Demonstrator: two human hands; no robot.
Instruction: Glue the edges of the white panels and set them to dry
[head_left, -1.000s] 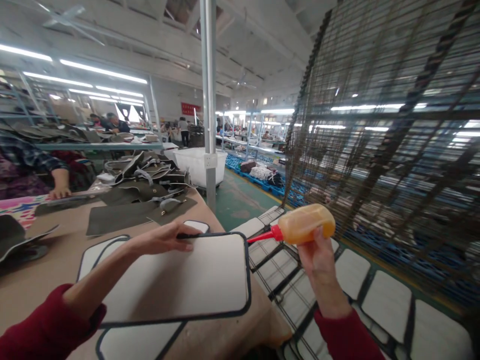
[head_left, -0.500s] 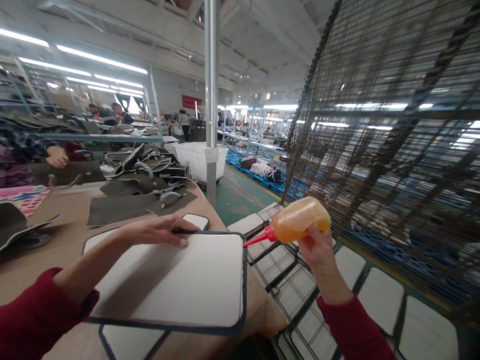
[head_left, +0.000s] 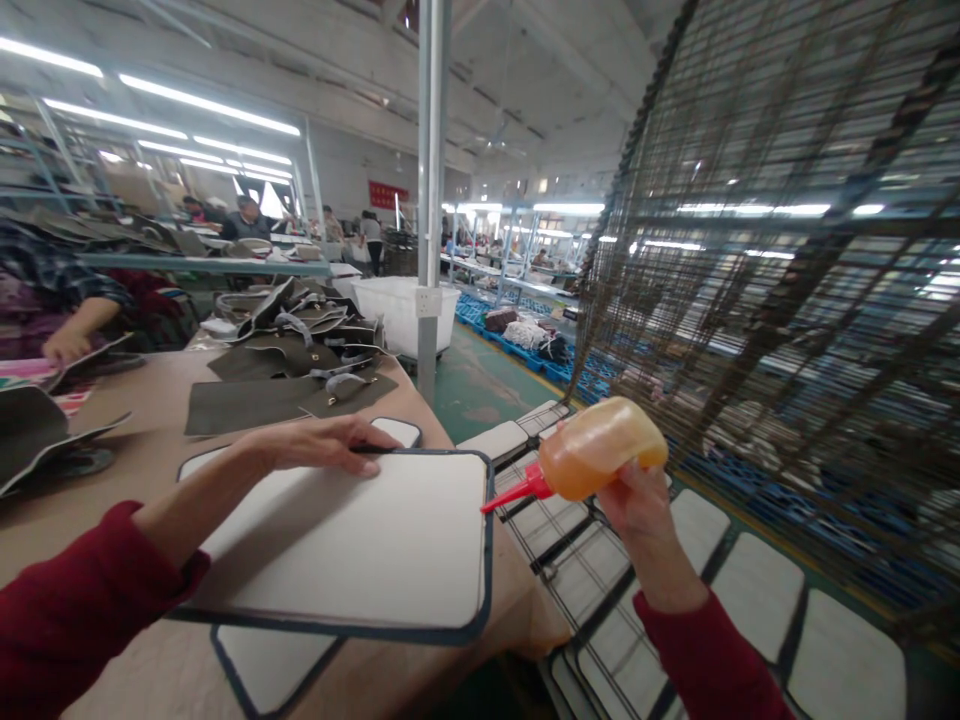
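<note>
Worktop: brown-covered [head_left: 139, 475], bare through the middle left.
Far end: heap of grey-green cut pieces [head_left: 311, 330], overlapping, grey straps [head_left: 290, 324] among them.
Before the heap: flat grey-green piece [head_left: 240, 406], lying lengthwise.
Left edge: curled dark piece [head_left: 26, 428]; patterned cloth [head_left: 26, 370] beyond.
Near side: dark-edged white panel [head_left: 271, 662], partly covered.

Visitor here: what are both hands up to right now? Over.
Left hand holding far edge of white panel. Right hand gripping orange bottle, red nozzle at panel's dark border. Nothing seen blocking the nozzle.
</note>
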